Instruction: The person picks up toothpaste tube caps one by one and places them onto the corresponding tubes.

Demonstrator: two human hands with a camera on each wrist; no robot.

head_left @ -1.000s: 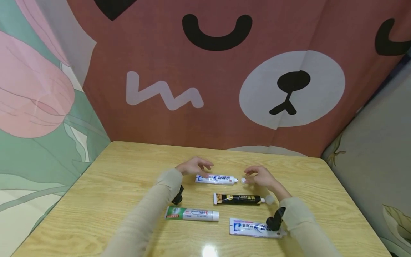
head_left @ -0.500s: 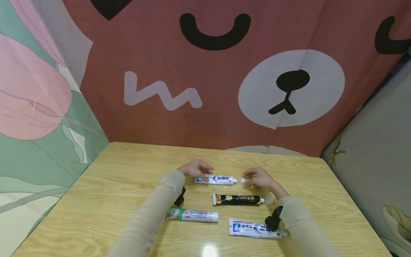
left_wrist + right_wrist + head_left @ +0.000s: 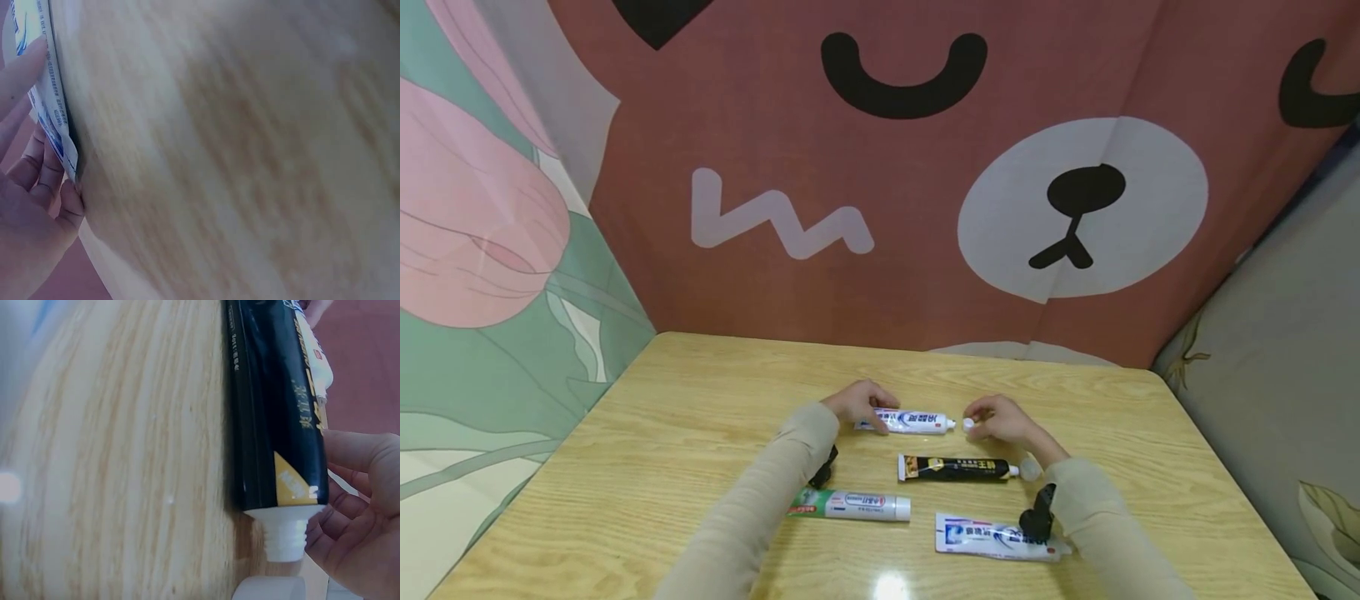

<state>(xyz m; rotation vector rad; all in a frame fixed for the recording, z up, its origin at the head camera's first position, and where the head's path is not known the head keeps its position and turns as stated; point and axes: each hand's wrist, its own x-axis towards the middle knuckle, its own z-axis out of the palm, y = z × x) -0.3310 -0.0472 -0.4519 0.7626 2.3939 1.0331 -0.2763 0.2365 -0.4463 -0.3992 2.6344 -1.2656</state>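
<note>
At the back of the table, a white and blue toothpaste tube [image 3: 917,422] lies uncapped, its nozzle pointing right. My left hand [image 3: 861,402] grips its flat left end, thumb on the near side and fingers over the far side. The left wrist view shows fingers around the tube's end [image 3: 53,106]. Just off the nozzle is a small white cap [image 3: 967,424], apart from it. My right hand [image 3: 1006,419] pinches this cap between thumb and fingertips. In the right wrist view those fingertips are hidden behind a black toothpaste tube [image 3: 275,412].
The black tube lies uncapped nearer me, a translucent cap [image 3: 1030,469] off its nozzle. A green and white tube [image 3: 865,505], capped, lies at the front left. Another white and blue tube [image 3: 985,536] lies front right, partly under my right wrist. A printed cloth [image 3: 775,292] hangs behind the table [image 3: 700,375].
My left hand has moved slightly down and right and closed onto the tube's end. The right hand's fingers have closed in on the small cap. The tubes have stayed in place.
</note>
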